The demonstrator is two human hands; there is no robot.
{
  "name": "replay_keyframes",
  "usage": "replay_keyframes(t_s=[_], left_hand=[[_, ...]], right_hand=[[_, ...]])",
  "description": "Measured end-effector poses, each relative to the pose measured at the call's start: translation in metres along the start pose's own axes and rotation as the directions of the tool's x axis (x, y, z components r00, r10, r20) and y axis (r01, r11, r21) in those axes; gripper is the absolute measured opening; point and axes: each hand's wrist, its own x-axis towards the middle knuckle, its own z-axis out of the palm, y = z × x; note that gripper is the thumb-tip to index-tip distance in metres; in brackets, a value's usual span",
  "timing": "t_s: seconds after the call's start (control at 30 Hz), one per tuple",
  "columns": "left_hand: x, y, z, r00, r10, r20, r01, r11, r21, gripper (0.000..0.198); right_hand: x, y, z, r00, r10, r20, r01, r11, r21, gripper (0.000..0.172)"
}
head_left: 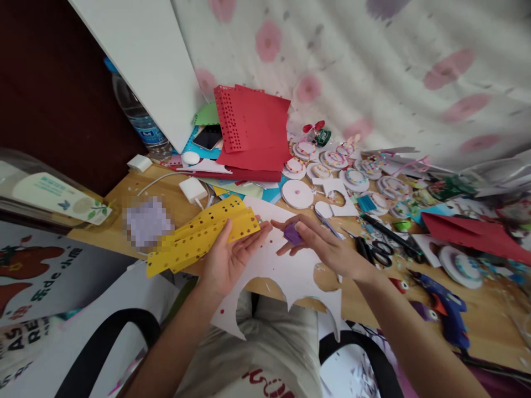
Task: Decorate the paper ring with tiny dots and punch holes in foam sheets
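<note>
My left hand [227, 255] is turned palm up, its thumb pressed over folded yellow paper [207, 229] full of small star-shaped holes. Its fingers stretch toward my right hand [323, 246]. A small purple craft punch [292, 234] is tucked in my right hand, partly covered by the thumb and palm, while some fingers stick out. The fingertips of both hands nearly meet. Beneath them lies a white sheet [286, 271] with large round cut-outs along its near edge and a few red specks on it.
Red punched paper [259, 127] stands at the back. Decorated white discs [297, 194] crowd the right side, near black scissors [380, 253] and a blue glue gun [446, 309]. A water bottle [141, 119] and a white charger [193, 190] are on the left.
</note>
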Motion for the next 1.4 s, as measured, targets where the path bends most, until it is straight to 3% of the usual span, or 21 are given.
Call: replay_keyframes(t_s=[0.4, 0.53, 0.63, 0.73, 0.8, 0.9, 1.0, 1.17, 1.27, 1.4], left_hand=[[0.002, -0.007, 0.004, 0.997, -0.042, -0.062, 0.047, 0.996, 0.079, 0.048], [0.002, -0.005, 0.001, 0.999, 0.011, -0.037, -0.007, 0.995, 0.101, 0.046], [0.002, -0.006, -0.001, 1.000, -0.026, -0.006, 0.027, 0.993, 0.115, 0.049], [0.002, -0.007, 0.000, 0.993, -0.113, 0.035, 0.108, 0.987, 0.120, 0.054], [0.002, -0.007, 0.001, 0.989, -0.137, 0.052, 0.130, 0.983, 0.128, 0.055], [0.002, -0.006, -0.001, 0.991, -0.111, 0.068, 0.100, 0.984, 0.147, 0.053], [0.002, -0.004, -0.005, 0.993, -0.075, 0.087, 0.060, 0.984, 0.167, 0.053], [0.000, -0.010, -0.002, 0.970, -0.145, 0.193, 0.113, 0.980, 0.166, 0.061], [-0.003, -0.013, 0.000, 0.940, -0.205, 0.273, 0.162, 0.972, 0.170, 0.063], [-0.005, -0.012, -0.004, 0.949, -0.209, 0.235, 0.177, 0.973, 0.151, 0.062]], right_hand=[[-0.007, -0.003, -0.002, 0.997, -0.082, 0.009, 0.082, 0.993, -0.079, 0.035], [-0.010, -0.002, -0.004, 0.994, -0.082, -0.067, 0.074, 0.989, -0.126, 0.037], [-0.012, 0.001, 0.001, 0.986, -0.115, -0.118, 0.105, 0.991, -0.088, 0.036], [-0.011, 0.010, 0.009, 0.995, -0.098, -0.008, 0.098, 0.993, 0.062, 0.037], [-0.010, 0.017, 0.012, 0.998, -0.065, 0.020, 0.064, 0.997, 0.040, 0.038], [-0.007, 0.024, 0.008, 0.988, -0.049, -0.149, 0.042, 0.998, -0.049, 0.038], [-0.005, 0.019, 0.000, 0.966, -0.042, -0.255, 0.072, 0.991, 0.109, 0.038], [-0.005, 0.001, 0.003, 0.998, 0.045, -0.054, -0.011, 0.862, 0.507, 0.040], [-0.003, -0.002, 0.013, 0.996, 0.074, 0.038, -0.083, 0.809, 0.581, 0.047], [0.000, 0.001, 0.019, 0.995, 0.090, 0.044, -0.099, 0.807, 0.582, 0.052]])
